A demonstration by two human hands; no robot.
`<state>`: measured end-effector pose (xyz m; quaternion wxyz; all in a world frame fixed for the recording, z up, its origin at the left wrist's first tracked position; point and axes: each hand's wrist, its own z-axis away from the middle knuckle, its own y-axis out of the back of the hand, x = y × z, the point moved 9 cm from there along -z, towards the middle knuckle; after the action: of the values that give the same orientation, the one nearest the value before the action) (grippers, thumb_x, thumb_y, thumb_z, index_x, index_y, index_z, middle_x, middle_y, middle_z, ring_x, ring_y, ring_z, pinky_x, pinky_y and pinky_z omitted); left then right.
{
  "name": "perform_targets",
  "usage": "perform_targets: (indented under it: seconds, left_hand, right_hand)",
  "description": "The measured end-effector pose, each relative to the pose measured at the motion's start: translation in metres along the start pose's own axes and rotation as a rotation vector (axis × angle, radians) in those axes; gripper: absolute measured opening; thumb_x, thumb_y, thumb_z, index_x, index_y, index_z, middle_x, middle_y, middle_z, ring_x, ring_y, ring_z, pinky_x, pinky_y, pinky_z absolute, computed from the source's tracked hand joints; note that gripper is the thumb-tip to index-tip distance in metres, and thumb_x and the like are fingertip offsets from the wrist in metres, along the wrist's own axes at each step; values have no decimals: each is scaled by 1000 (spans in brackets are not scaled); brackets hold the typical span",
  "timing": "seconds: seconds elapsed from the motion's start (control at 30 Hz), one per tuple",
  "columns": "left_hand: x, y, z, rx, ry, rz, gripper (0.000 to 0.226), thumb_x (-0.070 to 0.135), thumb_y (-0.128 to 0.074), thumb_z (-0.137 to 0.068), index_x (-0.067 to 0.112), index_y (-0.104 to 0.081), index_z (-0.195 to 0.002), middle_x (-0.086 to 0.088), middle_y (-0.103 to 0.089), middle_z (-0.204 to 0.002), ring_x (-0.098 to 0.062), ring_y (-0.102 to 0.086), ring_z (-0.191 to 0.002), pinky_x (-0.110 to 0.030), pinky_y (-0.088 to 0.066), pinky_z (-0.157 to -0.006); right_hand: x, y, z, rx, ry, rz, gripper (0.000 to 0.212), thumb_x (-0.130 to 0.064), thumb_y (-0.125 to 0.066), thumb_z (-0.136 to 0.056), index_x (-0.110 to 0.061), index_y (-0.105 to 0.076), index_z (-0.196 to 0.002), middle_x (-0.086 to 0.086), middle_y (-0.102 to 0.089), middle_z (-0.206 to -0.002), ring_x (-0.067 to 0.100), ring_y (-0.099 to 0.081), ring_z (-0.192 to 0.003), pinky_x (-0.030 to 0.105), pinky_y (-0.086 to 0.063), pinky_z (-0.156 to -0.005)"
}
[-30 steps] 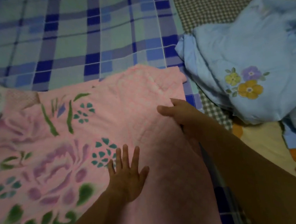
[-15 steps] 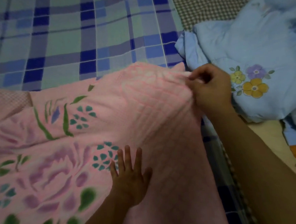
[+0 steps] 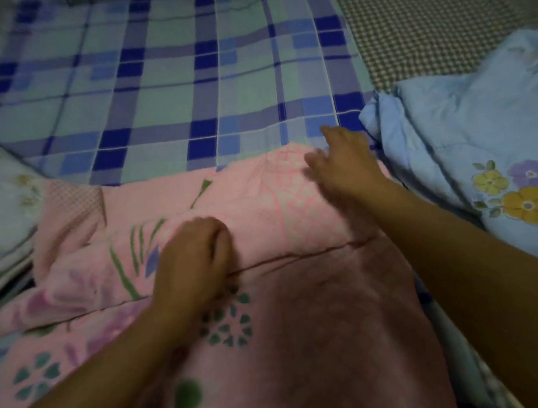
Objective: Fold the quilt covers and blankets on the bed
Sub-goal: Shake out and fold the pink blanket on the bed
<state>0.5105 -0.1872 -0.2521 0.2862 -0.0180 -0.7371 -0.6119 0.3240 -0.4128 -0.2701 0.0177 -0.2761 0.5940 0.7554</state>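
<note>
Because the pink blanket is soft and only loosely doubled on the bed, the fold could slip crooked if the left hand lets its bunched cloth go unevenly. That hand's fingers are clenched on the blanket's folded layer; the right hand rests loosely spread, gripping nothing, on the far corner.

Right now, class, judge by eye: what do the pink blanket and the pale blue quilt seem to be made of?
Pink blanket: probably a soft, matte towelling or fleece; its floral print looks fuzzy-edged and a raised grid pattern shows near the right hand.
Pale blue quilt: likely smooth cotton over padding; it looks puffy, with soft creases and printed flowers.
</note>
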Motion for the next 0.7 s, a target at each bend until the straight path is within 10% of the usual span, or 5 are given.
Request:
perform_targets:
  seconds: [0.1,0.2,0.3,0.4,0.7]
  left_hand:
    - [-66,-16,-55,-208,75,-232,50,55,-47,-94,25,-51,-135,-9,-62,-127,-30,-57,-112,-44,-44,-96]
    - [-109,-56,-44,-608,88,-472,59,71,-50,-86,33,-44,-130,-5,-61,-122,-27,-59,-107,-42,-45,-90]
    - [-85,-29,-14,-319,-40,-355,24,52,-46,-88,29,-44,-93,-3,-60,-89,-31,-60,-82,-39,-44,-67]
    - [-79,-1,64,-289,39,-185,28,48,-50,-80,27,-51,-98,-5,-58,-87,-33,-56,-81,-39,-45,-67]
    - [53,57,220,-164,-84,335,34,56,-42,-95,29,-61,-102,27,-53,-114,-11,-55,-95,-19,-40,-89]
  right_hand:
    - [24,-48,-10,-282,-227,209,113,-68,-63,-80,-19,5,-157,18,-8,-163,42,-12,-148,54,-17,-117]
    - [24,-51,2,-234,-223,312,75,-52,-66,-84,-14,-37,-141,17,-52,-137,37,-49,-127,48,-35,-102]
    - [-50,8,38,259,317,334,10,-18,-61,-83,-18,-60,-93,3,-58,-83,31,-59,-85,39,-35,-77]
    - [-95,52,149,552,771,202,14,-11,-50,-89,-14,-63,-86,7,-52,-75,25,-46,-75,43,-38,-84]
    - [18,-30,380,-220,687,115,22,-16,-51,-92,-20,-70,-104,0,-63,-110,23,-59,-103,31,-40,-101]
